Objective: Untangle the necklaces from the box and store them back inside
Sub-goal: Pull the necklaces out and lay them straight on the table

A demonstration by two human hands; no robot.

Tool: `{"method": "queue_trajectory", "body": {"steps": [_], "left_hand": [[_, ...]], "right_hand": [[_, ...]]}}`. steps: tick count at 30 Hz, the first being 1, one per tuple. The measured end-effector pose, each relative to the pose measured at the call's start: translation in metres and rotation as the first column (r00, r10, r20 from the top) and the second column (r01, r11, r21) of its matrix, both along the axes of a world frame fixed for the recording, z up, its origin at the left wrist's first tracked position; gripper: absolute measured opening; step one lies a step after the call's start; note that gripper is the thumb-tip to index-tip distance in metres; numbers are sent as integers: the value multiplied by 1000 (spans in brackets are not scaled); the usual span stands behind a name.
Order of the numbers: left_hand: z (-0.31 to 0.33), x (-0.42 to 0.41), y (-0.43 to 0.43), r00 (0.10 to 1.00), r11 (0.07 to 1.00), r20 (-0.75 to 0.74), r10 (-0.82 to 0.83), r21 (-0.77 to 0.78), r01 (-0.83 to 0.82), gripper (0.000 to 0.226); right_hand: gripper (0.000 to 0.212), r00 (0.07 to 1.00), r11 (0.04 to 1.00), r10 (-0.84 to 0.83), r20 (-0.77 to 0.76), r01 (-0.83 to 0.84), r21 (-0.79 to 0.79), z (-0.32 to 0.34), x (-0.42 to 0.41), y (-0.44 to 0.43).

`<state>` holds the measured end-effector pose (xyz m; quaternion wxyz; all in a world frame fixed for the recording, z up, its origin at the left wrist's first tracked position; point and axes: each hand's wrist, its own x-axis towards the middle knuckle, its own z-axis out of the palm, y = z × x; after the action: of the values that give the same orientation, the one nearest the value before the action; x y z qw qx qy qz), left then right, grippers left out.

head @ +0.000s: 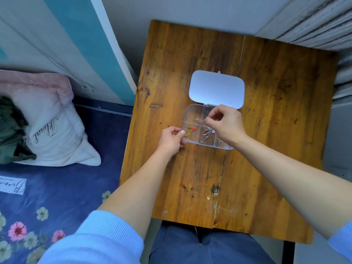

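Note:
A clear plastic compartment box lies on the wooden table with its lid folded back flat. A gold chain with a red heart sits in the near-left compartment. A silver tangle fills the near-middle one. A thin pale chain lies in the far-left compartment. My left hand grips the box's left edge, thumb on the rim. My right hand hovers over the box, fingertips pinched on the end of the thin pale chain.
A bed with a dark blue floral sheet and a white pillow lies left of the table. A wall is beyond the table, stacked boards at the right. My knees are under the near edge.

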<state>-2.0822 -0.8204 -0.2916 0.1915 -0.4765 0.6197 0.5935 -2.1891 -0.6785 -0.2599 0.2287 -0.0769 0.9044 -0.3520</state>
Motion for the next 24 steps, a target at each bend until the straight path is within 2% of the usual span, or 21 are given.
{"method": "queue_trajectory", "body": {"steps": [3, 5, 7, 9, 12, 15, 20, 22, 24], "left_hand": [[8, 4, 5, 1000, 995, 5, 2, -96, -2, 20], [16, 7, 8, 999, 958, -19, -43, -283, 36, 19], [28, 6, 12, 988, 872, -42, -149, -476, 111, 17], [35, 1, 19, 944, 766, -65, -324, -603, 221, 17], [35, -15, 36, 769, 611, -56, -636, -646, 458, 23], [26, -30, 55, 544, 411, 21, -839, -631, 658, 32], [5, -47, 73, 252, 80, 188, -949, -631, 772, 40], [1, -54, 74, 193, 10, 234, -953, -611, 792, 34], [1, -61, 73, 164, -14, 255, -953, -578, 816, 27]], "right_hand": [[13, 958, 964, -164, 234, 206, -169, 15, 10, 22], [11, 908, 933, -226, 352, 306, -190, 20, 18, 40], [8, 848, 903, -305, 433, 402, -153, 21, 27, 60], [8, 768, 859, -374, 520, 498, -117, 19, 37, 81], [12, 655, 802, -415, 631, 591, -86, 14, 51, 108], [12, 561, 748, -429, 708, 660, -69, 7, 61, 127], [15, 481, 689, -424, 767, 721, -72, -4, 70, 150], [16, 473, 679, -413, 778, 729, -83, -7, 71, 156], [16, 467, 663, -404, 786, 742, -100, -8, 72, 161]]}}
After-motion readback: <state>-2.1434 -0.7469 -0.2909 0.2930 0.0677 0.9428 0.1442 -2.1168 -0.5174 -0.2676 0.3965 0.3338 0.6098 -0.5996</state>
